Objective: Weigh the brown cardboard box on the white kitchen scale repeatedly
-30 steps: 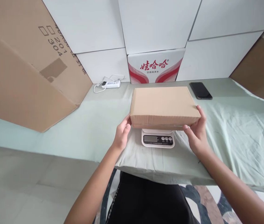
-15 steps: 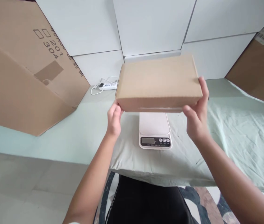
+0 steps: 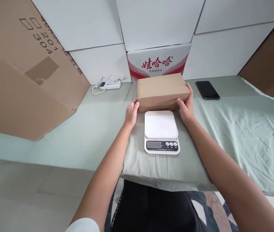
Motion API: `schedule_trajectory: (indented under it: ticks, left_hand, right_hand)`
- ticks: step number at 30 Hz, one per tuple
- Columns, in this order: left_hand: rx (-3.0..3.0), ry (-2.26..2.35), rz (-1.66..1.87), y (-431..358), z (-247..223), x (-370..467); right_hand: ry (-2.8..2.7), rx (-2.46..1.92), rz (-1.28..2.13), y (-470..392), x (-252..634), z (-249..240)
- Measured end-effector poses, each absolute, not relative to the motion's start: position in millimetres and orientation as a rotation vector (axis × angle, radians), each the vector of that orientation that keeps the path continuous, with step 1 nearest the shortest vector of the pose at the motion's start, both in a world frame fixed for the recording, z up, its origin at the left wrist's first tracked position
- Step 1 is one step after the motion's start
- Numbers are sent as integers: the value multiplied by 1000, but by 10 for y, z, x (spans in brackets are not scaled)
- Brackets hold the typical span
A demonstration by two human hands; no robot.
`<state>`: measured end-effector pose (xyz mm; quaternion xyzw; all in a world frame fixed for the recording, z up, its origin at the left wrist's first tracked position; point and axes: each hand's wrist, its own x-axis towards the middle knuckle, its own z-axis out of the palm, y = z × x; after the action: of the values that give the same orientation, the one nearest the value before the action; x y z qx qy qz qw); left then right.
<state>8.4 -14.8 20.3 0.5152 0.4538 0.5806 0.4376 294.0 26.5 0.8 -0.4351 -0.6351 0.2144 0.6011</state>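
Note:
A plain brown cardboard box (image 3: pixel 162 87) is down at the back of the cloth-covered table, just behind a white digital kitchen scale (image 3: pixel 161 125). My left hand (image 3: pixel 131 112) grips the box's left end near its front lower corner. Around the right end is my right hand (image 3: pixel 186 104), thumb on the front face and fingers along the side. The scale's platform is bare and its display looks blank. What part of the box's underside touches the cloth is hidden.
Behind the box stands a white and red printed carton (image 3: pixel 158 61). A black phone (image 3: pixel 207 90) lies at the right, and a white power strip (image 3: pixel 111 84) with a cable at the left. Large cardboard sheets flank the table (image 3: pixel 95 129) on the left (image 3: pixel 18 80) and right (image 3: pixel 267 64).
Both hands have carried the box away from me and lowered it from above the scale to behind it. The printed carton, the phone and the scale's platform now show more fully.

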Motion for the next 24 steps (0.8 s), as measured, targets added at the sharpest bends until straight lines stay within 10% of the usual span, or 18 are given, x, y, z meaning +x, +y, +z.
schedule_trajectory:
  ticks: [24]
  left_hand:
    - [1294, 1232, 1449, -125, 101, -11]
  right_hand:
    - [-1509, -1045, 720, 167, 2979, 5]
